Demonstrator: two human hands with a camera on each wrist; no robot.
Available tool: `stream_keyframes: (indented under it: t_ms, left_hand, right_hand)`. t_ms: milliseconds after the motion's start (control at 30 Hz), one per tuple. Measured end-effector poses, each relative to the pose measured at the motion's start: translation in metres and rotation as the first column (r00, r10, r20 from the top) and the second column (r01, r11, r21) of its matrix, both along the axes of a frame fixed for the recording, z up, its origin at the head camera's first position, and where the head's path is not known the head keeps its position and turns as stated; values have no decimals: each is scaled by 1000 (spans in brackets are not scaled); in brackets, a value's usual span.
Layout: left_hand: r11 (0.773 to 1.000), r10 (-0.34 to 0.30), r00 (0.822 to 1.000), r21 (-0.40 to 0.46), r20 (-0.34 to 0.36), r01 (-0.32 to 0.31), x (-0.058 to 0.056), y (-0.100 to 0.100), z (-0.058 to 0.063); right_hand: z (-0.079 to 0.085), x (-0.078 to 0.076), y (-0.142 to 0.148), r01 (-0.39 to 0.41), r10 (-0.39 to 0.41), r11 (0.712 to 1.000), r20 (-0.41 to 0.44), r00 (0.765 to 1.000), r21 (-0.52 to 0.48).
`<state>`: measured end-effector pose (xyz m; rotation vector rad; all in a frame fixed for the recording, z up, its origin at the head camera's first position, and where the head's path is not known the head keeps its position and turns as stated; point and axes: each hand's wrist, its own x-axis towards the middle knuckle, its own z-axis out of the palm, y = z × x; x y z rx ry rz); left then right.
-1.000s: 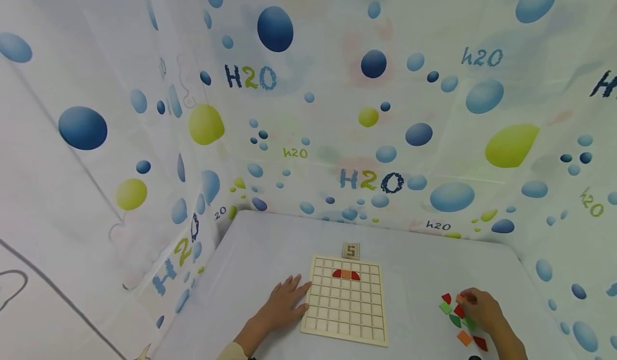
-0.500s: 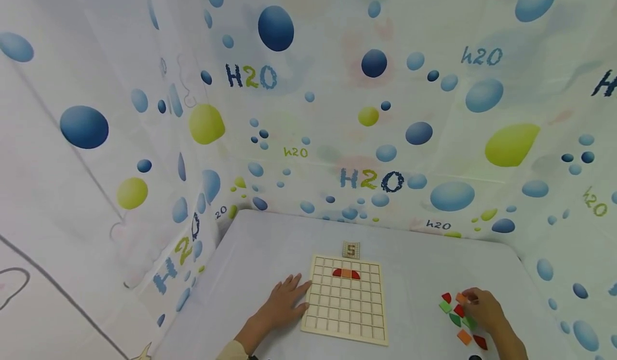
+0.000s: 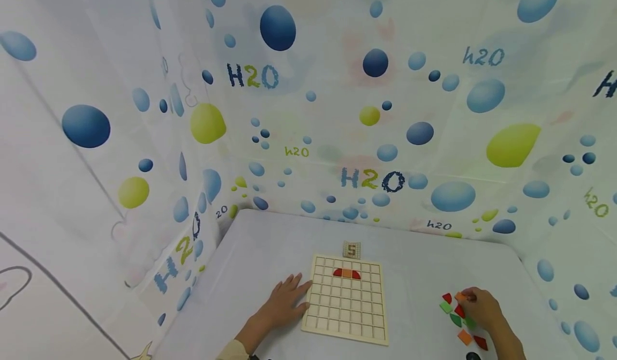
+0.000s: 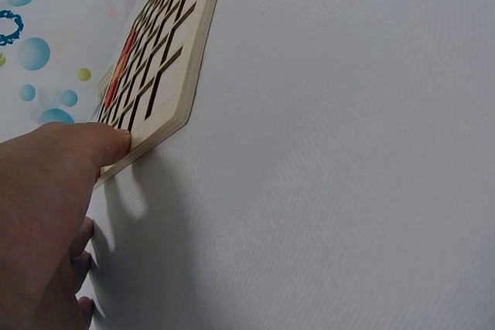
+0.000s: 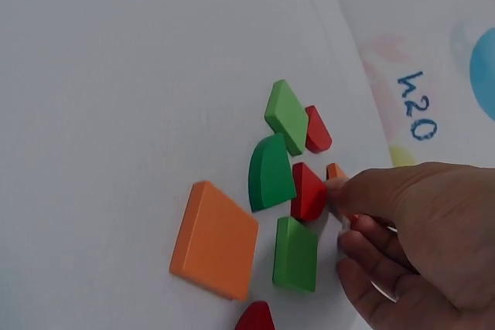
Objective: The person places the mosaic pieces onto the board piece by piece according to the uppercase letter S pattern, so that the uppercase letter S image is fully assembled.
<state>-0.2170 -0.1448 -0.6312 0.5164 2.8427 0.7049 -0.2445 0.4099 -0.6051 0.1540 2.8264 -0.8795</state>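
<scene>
A wooden grid board (image 3: 343,312) lies on the table, with an orange square tile (image 3: 347,274) between two red quarter-round tiles (image 3: 337,272) in its upper rows. My left hand (image 3: 284,304) rests at the board's left edge, fingers spread. In the left wrist view its thumb (image 4: 108,144) touches the rim. Off to the right, my right hand (image 3: 482,309) pinches an orange tile (image 3: 460,296) at the far side of a loose pile. The thumb hides much of that tile in the right wrist view, where red, green and orange tiles (image 5: 216,241) lie beside the fingers.
A small patterned card marked with a brown 5-like figure (image 3: 352,250) lies just beyond the board. Pale curtains (image 3: 318,135) printed with bubbles and H2O rise behind and beside the white table (image 3: 284,237). A dark round object (image 3: 473,355) shows at the bottom edge.
The right hand stays at the pile with the orange tile at its fingertips, which has shifted slightly. The left hand and the board have not visibly moved.
</scene>
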Motion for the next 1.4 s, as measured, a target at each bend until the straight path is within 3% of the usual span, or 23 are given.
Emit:
stream_keyframes:
  t_ms: [200, 433, 667, 900, 1133, 1267, 1400]
  left_hand:
    - [999, -19, 1000, 31, -14, 20, 1, -1, 3]
    - [999, -19, 1000, 25, -19, 20, 1, -1, 3]
    - [1000, -17, 1000, 26, -10, 17, 2, -1, 5]
    - [1000, -11, 1000, 20, -11, 12, 2, 0, 6]
    - [1000, -4, 1000, 16, -9, 4, 1, 1, 5]
    - [1000, -5, 1000, 20, -11, 6, 2, 1, 6]
    - [1000, -5, 1000, 29, -11, 5, 2, 1, 6]
  right_hand:
    - [3, -6, -10, -3, 3, 1000, -6, 1000, -10]
    - [3, -23, -34, -9, 8, 1000, -90, 996, -7]
    - [5, -33, -93, -63, 60, 998, -204, 977, -9]
    - [1, -39, -157, -115, 99, 992, -262, 960, -43]
    - [3, -42, -212, -241, 215, 969, -302, 929, -51]
    - [1, -37, -238, -322, 298, 947, -353, 887, -8]
    - [0, -33, -259, -351, 336, 936, -386, 859, 34]
